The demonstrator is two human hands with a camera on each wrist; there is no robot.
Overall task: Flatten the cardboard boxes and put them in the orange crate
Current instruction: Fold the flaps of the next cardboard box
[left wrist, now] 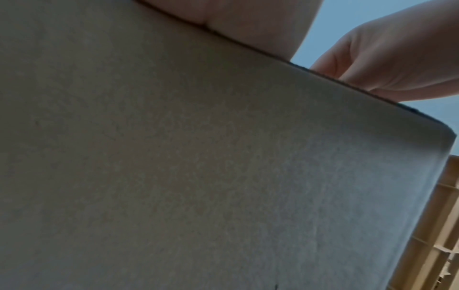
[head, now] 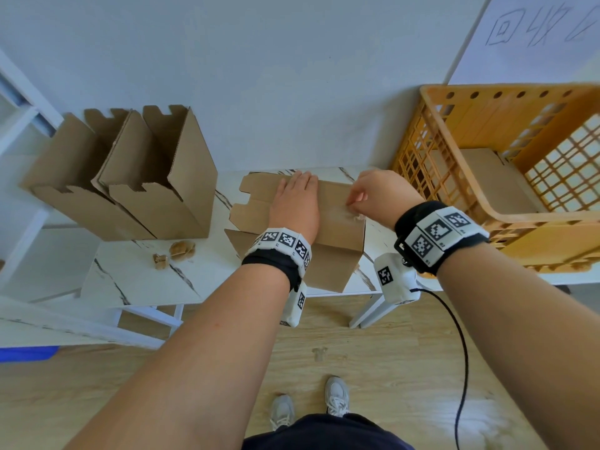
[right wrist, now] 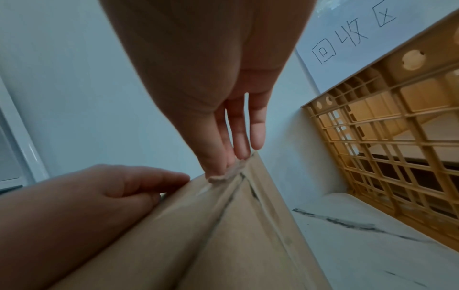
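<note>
A brown cardboard box (head: pixel 337 228) lies on the small white marble table (head: pixel 136 280), its notched flaps spread to the left. My left hand (head: pixel 297 196) rests flat on its top panel with straight fingers, and the left wrist view is filled by the box's side (left wrist: pixel 198 176). My right hand (head: pixel 355 206) pinches a crumpled end of clear tape (right wrist: pixel 223 173) at the box's top seam; thumb and fingertips (right wrist: pixel 238 149) meet on it. The orange crate (head: pixel 454 131) stands to the right with a flattened cardboard piece (head: pixel 487 177) inside.
Two open upright cardboard boxes (head: pixel 152 177) (head: pixel 71 177) stand side by side on the table's left. Small scraps of tape (head: pixel 181 250) lie in front of them. A white wall is behind, a paper sign (head: pixel 535 30) hangs above the crate, and a black cable (head: pixel 461 352) trails over the wooden floor.
</note>
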